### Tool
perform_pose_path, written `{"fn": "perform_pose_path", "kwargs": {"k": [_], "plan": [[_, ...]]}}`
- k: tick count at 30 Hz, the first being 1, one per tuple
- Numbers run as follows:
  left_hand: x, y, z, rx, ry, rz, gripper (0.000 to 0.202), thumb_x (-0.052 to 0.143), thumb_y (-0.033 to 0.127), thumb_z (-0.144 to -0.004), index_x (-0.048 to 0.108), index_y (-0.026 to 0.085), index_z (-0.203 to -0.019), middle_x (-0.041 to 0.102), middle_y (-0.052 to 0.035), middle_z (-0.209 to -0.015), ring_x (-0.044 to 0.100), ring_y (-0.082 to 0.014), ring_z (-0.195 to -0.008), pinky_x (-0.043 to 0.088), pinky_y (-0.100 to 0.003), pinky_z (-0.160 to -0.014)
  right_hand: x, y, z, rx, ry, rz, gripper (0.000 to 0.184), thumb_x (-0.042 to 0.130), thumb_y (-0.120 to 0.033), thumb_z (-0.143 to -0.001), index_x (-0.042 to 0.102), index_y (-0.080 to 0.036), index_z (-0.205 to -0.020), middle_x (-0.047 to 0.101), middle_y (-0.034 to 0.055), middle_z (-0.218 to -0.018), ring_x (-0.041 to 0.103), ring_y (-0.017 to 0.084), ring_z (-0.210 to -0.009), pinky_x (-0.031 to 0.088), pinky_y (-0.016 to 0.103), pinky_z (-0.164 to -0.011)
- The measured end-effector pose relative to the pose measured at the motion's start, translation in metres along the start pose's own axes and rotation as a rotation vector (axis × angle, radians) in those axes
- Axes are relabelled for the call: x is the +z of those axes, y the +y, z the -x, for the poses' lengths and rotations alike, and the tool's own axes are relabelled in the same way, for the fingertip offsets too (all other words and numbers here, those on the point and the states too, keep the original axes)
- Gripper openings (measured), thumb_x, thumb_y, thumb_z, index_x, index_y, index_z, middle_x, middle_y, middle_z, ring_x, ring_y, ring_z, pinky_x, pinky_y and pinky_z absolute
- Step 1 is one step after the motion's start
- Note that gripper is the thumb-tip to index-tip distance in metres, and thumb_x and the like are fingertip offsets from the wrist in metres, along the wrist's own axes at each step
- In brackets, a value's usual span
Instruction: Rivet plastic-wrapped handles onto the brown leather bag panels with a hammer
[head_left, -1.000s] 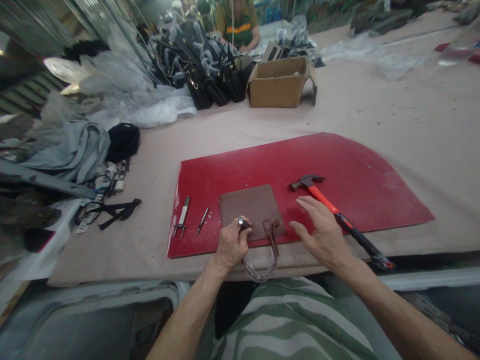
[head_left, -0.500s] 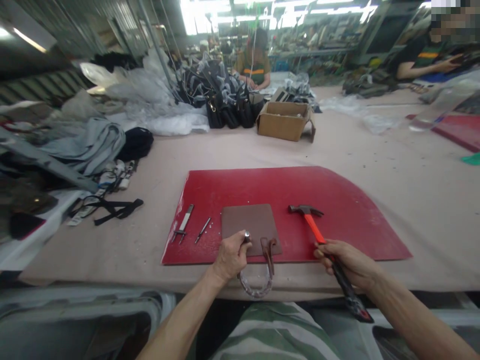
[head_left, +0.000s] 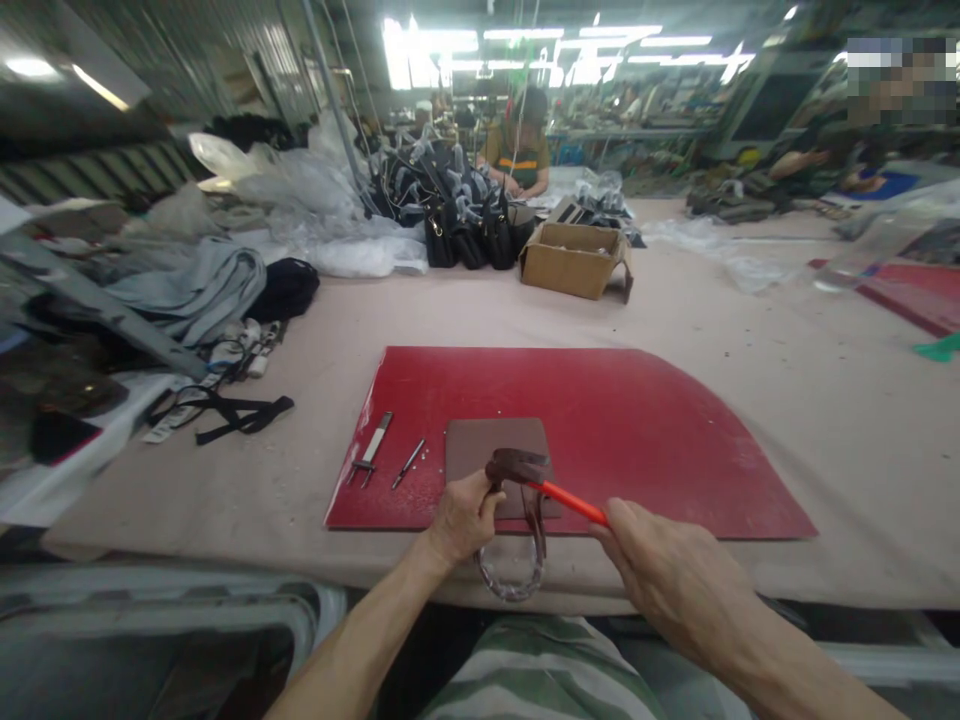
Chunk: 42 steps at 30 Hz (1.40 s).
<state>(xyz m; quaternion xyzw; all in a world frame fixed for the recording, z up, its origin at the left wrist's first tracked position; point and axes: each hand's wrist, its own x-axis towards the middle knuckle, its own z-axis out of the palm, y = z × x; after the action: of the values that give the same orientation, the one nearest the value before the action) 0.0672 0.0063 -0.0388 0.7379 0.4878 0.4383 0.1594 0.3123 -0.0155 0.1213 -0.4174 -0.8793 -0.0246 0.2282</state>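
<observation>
My right hand (head_left: 660,560) grips a claw hammer (head_left: 574,502) with an orange and black handle. The hammer's head is right over my left hand (head_left: 466,512), at the top of a small metal punch that the left fingers pinch; the punch is mostly hidden now. Beneath lies a brown leather panel (head_left: 469,440) on a red board (head_left: 637,440). A bag handle (head_left: 511,592) in clear wrap loops off the panel's near edge, its brown end tab beside my left hand.
A pronged punch (head_left: 372,448) and a thin metal tool (head_left: 409,464) lie on the board's left. Farther back are a cardboard box (head_left: 562,270), black bags (head_left: 469,235) and plastic wrap (head_left: 352,250). A co-worker (head_left: 517,150) sits across the table; a black strap (head_left: 244,412) lies at left.
My right hand has swung the hammer leftward, from the board's right side to over my left hand. The left hand stays in nearly the same place. The camera view has shifted slightly.
</observation>
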Motion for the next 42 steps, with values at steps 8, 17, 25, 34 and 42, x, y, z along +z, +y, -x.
{"fn": "perform_pose_path", "kwargs": {"k": [8,17,25,34,42], "plan": [[-0.002,0.001,0.000,0.007,-0.019,-0.016,0.011,0.054,0.014,-0.089,0.060,0.020,-0.097,0.071,-0.0054,-0.083,0.070,-0.0198,-0.077,0.055,-0.029,-0.070,-0.009,-0.013,-0.002,0.089,0.223,-0.034,0.026,0.034,-0.029,-0.104,0.046,-0.025,-0.081,0.048,-0.0040,-0.052,0.042,0.014,-0.039,0.023,0.030,-0.045],[-0.003,0.001,0.001,-0.008,-0.028,0.011,0.009,0.054,0.015,-0.091,0.059,0.019,-0.096,0.071,-0.0054,-0.084,0.070,-0.0193,-0.079,0.055,-0.029,-0.073,0.026,0.048,0.025,0.499,-0.210,-0.218,0.037,0.034,-0.051,-0.097,0.040,-0.026,-0.071,0.047,-0.0037,-0.050,0.045,0.015,-0.043,0.027,0.028,-0.047],[-0.011,0.006,0.001,-0.046,-0.067,0.038,0.011,0.056,0.017,-0.093,0.061,0.019,-0.102,0.073,-0.0058,-0.093,0.071,-0.0193,-0.088,0.056,-0.030,-0.081,0.088,0.076,0.033,0.575,-0.109,0.081,0.041,0.038,-0.040,-0.095,0.061,-0.011,-0.113,0.065,0.0227,-0.112,0.062,0.034,-0.101,0.049,0.045,-0.080],[-0.016,0.007,0.001,0.071,-0.062,-0.038,0.012,0.056,0.014,-0.094,0.063,0.019,-0.102,0.072,-0.0060,-0.093,0.070,-0.0180,-0.088,0.057,-0.028,-0.080,0.153,-0.004,0.016,0.150,-0.185,-0.051,0.071,0.064,-0.045,-0.089,0.045,-0.006,-0.146,0.037,0.0251,-0.156,0.029,0.040,-0.146,0.026,0.060,-0.116],[-0.015,0.012,0.011,0.125,0.144,-0.026,0.015,0.058,0.011,-0.092,0.064,0.017,-0.104,0.075,-0.0066,-0.096,0.073,-0.0170,-0.092,0.060,-0.029,-0.087,0.165,-0.009,0.027,0.136,-0.061,-0.060,0.075,0.065,-0.040,-0.088,0.041,0.000,-0.147,0.039,0.0262,-0.154,0.026,0.037,-0.149,0.027,0.055,-0.119]]}}
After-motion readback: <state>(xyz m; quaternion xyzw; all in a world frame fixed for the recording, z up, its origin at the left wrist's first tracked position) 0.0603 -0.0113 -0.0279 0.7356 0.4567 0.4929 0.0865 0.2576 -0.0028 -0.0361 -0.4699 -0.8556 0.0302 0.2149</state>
